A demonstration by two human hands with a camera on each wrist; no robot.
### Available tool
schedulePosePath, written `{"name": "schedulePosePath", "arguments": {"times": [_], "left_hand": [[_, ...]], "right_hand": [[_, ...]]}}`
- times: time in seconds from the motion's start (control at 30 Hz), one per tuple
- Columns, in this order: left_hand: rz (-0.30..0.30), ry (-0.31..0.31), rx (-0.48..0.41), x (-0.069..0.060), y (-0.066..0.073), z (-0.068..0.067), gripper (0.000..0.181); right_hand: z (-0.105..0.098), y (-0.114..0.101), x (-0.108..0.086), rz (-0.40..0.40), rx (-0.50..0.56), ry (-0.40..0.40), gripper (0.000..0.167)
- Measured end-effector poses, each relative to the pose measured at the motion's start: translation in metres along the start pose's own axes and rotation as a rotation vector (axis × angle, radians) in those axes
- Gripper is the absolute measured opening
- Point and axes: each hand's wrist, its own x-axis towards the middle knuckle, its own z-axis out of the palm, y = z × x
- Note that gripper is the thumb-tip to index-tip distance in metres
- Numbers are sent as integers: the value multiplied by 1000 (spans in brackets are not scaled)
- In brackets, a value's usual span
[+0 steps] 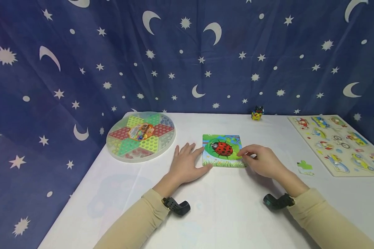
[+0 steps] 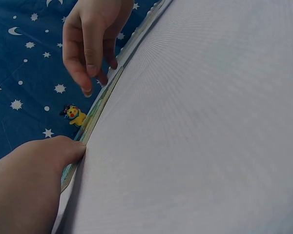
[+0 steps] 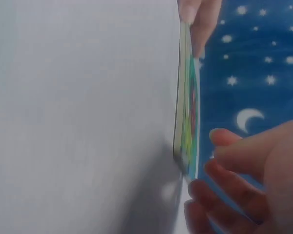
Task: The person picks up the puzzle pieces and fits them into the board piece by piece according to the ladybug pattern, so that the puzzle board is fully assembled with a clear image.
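Note:
A ladybug jigsaw puzzle (image 1: 222,148) lies flat on the white table between the hands in the head view. My left hand (image 1: 185,166) is spread on the table at its left side, and the thumb touches the near left edge of the board. Over the right edge hovers my right hand (image 1: 263,162), its fingers loosely bent. Nothing shows between those fingers (image 3: 229,151) in the right wrist view, where the puzzle (image 3: 189,107) appears edge-on. A loose green and white puzzle piece (image 1: 305,167) lies to the right of the right hand.
A round Chinese checkers board (image 1: 141,137) with a clear cover sits at the back left. At the far right lies a wooden picture board (image 1: 339,141) of vehicles. A small yellow figurine (image 1: 257,113) stands at the back edge, before a dark blue star-patterned cloth (image 1: 187,69).

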Motion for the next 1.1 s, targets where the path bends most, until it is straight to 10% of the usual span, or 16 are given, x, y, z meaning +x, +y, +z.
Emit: {"name": "schedulePosePath", "arguments": {"times": [0.8,1.1], "left_hand": [[-8,-9,-8,0,0,3,79],[-4,2,-10,1,-1,2,78]], "right_hand": [[-41,52,-24,202,-165,-24,15],[-53,66,-31,164,-223,35,16]]}}
